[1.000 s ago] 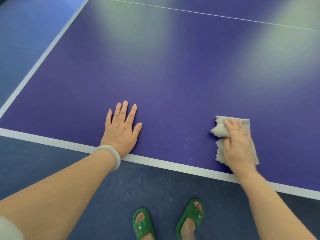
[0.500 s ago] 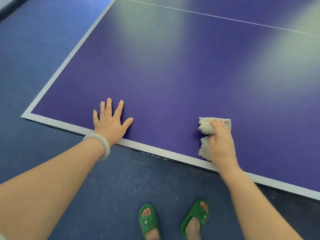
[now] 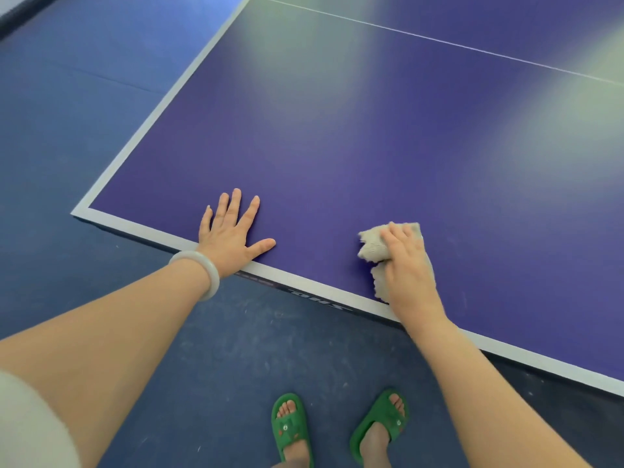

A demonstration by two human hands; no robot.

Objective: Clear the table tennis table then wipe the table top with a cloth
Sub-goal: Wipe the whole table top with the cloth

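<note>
- A person leans over the near-left corner of a purple table tennis table point(image 3: 371, 146), both forearms stretched out from the near edge.
- The left hand point(image 3: 233, 238) lies flat on the top just inside the near edge, not far from the corner. Its fingers are straight and spread, the thumb points out to the side, and it holds nothing.
- A pale, smooth bangle point(image 3: 202, 268) sits on the left wrist, hanging just off the table's edge.
- The right hand point(image 3: 410, 275) presses down on a crumpled beige cloth point(image 3: 373, 244), fingers bent over it and fabric bunched up at the thumb side. The thumb itself cannot be made out.
- The cloth lies on the playing surface just inside the near edge, well apart from the left hand. Most of it is covered by the hand, with ragged folds showing in front of the fingers and to their left.
- A white border point(image 3: 141, 228) frames the top, and a thin white line point(image 3: 439, 40) crosses it far from the hands.
- Dark lettering point(image 3: 317, 300) runs along the table's side face below the near edge, too small to read.
- Pale streaks of reflected light lie across the far part of the surface.
- Below, two feet in green slippers point(image 3: 290, 430) stand on a scuffed blue floor point(image 3: 67, 130), close to the near edge.
</note>
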